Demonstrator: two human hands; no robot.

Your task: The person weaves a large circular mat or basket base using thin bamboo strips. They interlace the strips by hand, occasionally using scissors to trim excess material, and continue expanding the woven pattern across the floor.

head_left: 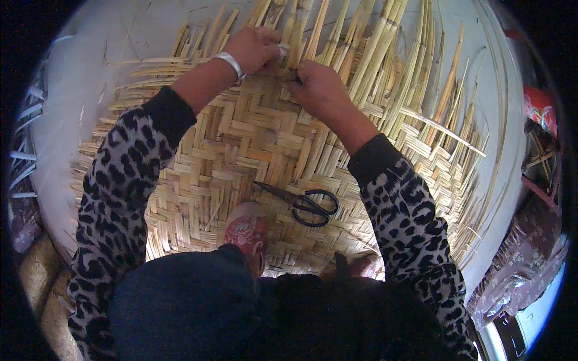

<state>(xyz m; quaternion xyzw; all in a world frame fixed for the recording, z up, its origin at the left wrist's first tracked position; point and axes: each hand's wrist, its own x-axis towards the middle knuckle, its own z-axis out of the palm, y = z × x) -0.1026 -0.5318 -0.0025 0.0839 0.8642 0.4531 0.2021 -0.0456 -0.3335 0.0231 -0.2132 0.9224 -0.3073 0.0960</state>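
A large woven mat (pixel 223 144) of flat, pale straw-coloured strips lies under me, its far side fringed with long unwoven strips (pixel 379 54). At that far edge, my left hand (pixel 256 51) has its fingers bent closed round a strip; a silver bangle is on the wrist. Just to its right and a little nearer, my right hand (pixel 319 87) is closed in a fist-like pinch on a strip at the weave's edge. The fingertips of both hands are partly hidden. Black-handled scissors (pixel 301 201) lie on the mat, apart from both hands, blades pointing left.
My red patterned shoe (pixel 247 234) rests on the mat beside the scissors. Loose strip ends stick out along the mat's left and right edges over the grey floor (pixel 78 120). Metal bars (pixel 25 132) stand at the far left; a red object (pixel 540 108) and plastic-wrapped fabric (pixel 518 265) are at the right.
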